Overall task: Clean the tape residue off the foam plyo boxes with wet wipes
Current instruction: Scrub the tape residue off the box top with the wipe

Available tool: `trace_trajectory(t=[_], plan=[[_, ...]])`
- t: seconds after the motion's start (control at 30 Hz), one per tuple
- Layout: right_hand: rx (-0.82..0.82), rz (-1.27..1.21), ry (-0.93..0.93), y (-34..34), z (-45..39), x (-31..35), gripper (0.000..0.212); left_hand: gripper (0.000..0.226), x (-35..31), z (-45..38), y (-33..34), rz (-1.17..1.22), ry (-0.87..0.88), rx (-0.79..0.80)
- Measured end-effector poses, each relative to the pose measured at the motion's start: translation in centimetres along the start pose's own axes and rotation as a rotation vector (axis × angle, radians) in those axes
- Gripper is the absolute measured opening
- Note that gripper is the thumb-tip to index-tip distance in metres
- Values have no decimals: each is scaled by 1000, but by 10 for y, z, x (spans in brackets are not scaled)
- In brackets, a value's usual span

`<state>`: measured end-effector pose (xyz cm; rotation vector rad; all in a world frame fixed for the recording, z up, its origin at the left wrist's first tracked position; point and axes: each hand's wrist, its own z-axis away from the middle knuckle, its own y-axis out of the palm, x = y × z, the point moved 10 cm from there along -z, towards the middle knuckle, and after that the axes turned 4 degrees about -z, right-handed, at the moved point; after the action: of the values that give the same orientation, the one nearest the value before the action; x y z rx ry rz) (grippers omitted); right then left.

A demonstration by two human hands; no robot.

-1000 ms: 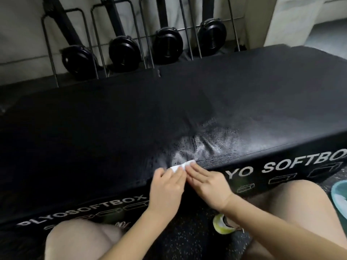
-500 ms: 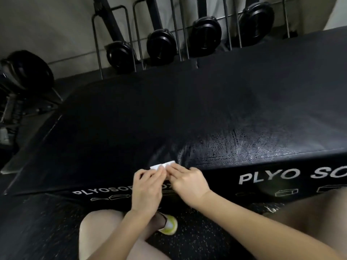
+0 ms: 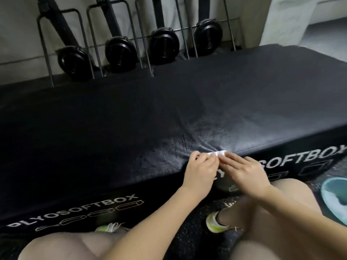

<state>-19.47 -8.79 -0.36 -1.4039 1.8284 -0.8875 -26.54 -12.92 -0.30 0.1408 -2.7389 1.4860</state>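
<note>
Fingertips of both hands meet on a small folded white wet wipe [image 3: 217, 153] at the near top edge of the foam plyo box [image 3: 131, 128]. My left hand [image 3: 200, 171] has its fingers curled, pinching the wipe's left end against the vinyl. My right hand [image 3: 244, 172] lies flatter, fingers extended and close together, tips pressing the wipe's right end; whether the thumb hooks under it I cannot tell. The two hands touch each other at the fingers.

Surface: black vinyl cover, dimpled and creased where I press. A wet, beaded sheen [image 3: 202, 139] spreads over the top around and behind the wipe; the far part of the top looks dry and matte. The front face carries white lettering, "PLYOSOFTBOX" [image 3: 75, 212] at lower left and "SOFTBOX" to the right, partly covered by my right hand.

Below: my bare knees, a white and yellow-green shoe [image 3: 217, 223] on black speckled rubber flooring [image 3: 189, 228]. A pale teal basin [image 3: 334, 197] sits at the right edge, beside my right knee.

Behind the box: a metal rack [image 3: 135, 38] against a pale wall, holding four black round weights [image 3: 120, 51] in a row.
</note>
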Motion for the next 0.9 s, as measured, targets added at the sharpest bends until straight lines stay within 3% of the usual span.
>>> trace_trajectory(t=[0.13,0.27,0.67,0.9], plan=[[14,59,-14,-6,14,-26,28,28,-27,-27,13,-25,2,16],[-6,33,-10,12,3,1,29,35,-11,-6,5,-75,6,64],[-85,-154,-238,59,-106,213,28,25,150,166,-91,-244,-150,16],[20,-257,-287,70,-164,330,24,29,239,262,-128,-218,-375,95]])
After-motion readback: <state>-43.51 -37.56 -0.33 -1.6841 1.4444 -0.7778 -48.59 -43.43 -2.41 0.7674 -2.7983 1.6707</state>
